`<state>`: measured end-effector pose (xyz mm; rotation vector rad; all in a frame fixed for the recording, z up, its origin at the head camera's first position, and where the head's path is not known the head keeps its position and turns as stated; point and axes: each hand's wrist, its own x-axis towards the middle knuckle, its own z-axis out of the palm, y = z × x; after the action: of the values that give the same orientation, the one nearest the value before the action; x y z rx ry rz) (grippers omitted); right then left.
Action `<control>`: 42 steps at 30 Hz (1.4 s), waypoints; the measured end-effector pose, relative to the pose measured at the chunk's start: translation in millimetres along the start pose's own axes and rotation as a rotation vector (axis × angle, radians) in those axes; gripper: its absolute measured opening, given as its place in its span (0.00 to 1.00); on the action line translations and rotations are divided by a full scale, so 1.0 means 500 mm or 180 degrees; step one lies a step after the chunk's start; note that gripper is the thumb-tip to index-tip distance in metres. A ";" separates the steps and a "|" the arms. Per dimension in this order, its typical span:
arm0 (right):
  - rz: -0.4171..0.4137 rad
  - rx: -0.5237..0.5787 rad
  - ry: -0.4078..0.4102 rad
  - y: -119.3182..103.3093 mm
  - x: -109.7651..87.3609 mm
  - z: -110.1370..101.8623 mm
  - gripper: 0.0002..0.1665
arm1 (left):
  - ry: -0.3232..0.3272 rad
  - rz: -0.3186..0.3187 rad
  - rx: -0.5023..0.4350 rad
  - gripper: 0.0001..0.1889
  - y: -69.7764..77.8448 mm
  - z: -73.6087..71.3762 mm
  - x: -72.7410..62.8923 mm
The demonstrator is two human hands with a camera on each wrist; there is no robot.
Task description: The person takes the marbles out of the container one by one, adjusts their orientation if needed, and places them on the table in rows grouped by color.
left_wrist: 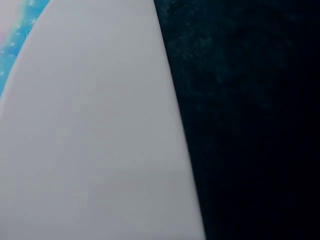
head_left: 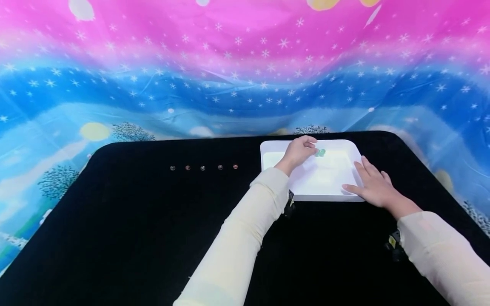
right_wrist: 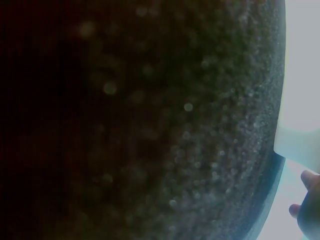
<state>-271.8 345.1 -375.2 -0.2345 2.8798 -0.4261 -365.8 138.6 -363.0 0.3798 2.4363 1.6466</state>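
A shallow white tray (head_left: 321, 180) lies on the black-covered table, and its pale wall fills much of the left wrist view. My left hand (head_left: 300, 151) reaches into it from the left, fingers bent. Its fingertips are at a small cluster of green translucent pieces (head_left: 320, 152) near the tray's back; whether they pinch one is too small to tell. My right hand (head_left: 373, 182) rests on the tray's right front corner with its fingers spread and fairly straight. In the right wrist view, part of a hand (right_wrist: 311, 205) shows beside a white edge.
Several small round gem-like pieces (head_left: 203, 168), some clear and some reddish, lie spaced in a row left of the tray. Black cloth (head_left: 115, 221) covers the table. A pink and blue snowflake-patterned curtain (head_left: 229, 63) hangs behind it.
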 end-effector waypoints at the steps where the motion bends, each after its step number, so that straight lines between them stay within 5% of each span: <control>1: 0.0003 0.0001 -0.0005 0.000 0.000 0.000 0.56 | -0.0004 -0.0020 0.0018 0.14 0.001 0.002 0.002; 13: 0.0039 -0.0059 0.0008 -0.001 0.001 -0.001 0.56 | 0.0080 -0.0124 0.0407 0.12 -0.015 0.029 0.023; 42: 0.0048 -0.0094 0.0061 -0.002 0.001 0.002 0.57 | -0.0409 0.0004 0.1232 0.18 -0.036 0.037 0.038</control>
<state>-271.8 343.7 -376.0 -0.2148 2.9065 -0.3856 -380.6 154.3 -386.7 0.5214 2.6457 1.1035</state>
